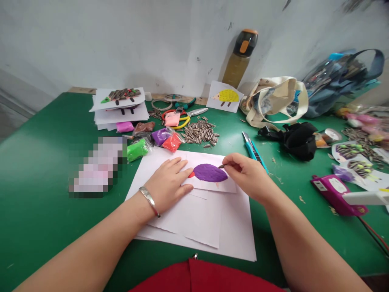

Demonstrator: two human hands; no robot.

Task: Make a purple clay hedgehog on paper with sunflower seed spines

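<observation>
A person's left hand (168, 180) lies palm down, its fingers somewhat spread, holding a white card (232, 186) on stacked white sheets (191, 223) at a green table (48, 170), while the right hand (247, 174) pinches a dark, slender seed (221, 166) between thumb and fingertips at the right end of a purple oval (209, 173). The oval sits on the card between the two hands, a small red piece (191, 174) at its left end, beside the left fingertips. Just beyond the left hand lie small clear bags of bright, clay-like material: a green-filled bag (137, 150), a purple-filled bag (161, 136) and a red-filled bag (172, 142), with a brown-filled bag (144, 127) farther out. A loose pile of striped seeds (200, 132) lies beyond the gap between the hands. Past the right hand, by the wall, stands a dark-topped bottle (238, 61), its translucent body brownish, any liquid impossible to confirm. Farther right, an off-white cloth bag (257, 97) gapes over crumpled bluish contents, near a blue bag (358, 79) with clear plastic showing.
</observation>
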